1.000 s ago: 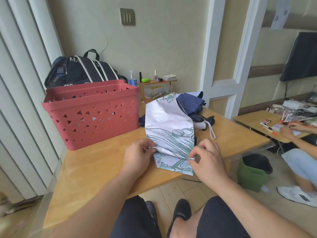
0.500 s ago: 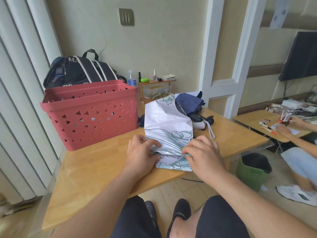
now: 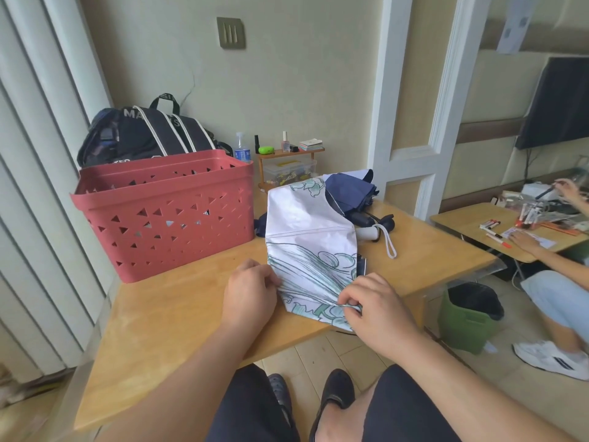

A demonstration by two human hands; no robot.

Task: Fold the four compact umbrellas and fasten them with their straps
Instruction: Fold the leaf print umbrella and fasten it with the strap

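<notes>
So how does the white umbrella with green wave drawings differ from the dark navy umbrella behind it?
The white umbrella with green wave drawings lies near the table's front edge, canopy spread flat; the dark navy umbrella lies farther back, bunched up. The left hand and right hand pinch the white one; nothing holds the navy one. Both look unfastened.

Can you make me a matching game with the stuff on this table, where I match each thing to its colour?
Things:
1. basket
2. umbrella under both hands
3. folded umbrella behind it
4. bin on the floor

Colours:
A. dark blue
B. green
C. red
D. white with green wave drawings

Right pairs: 1-C, 2-D, 3-A, 4-B
</notes>
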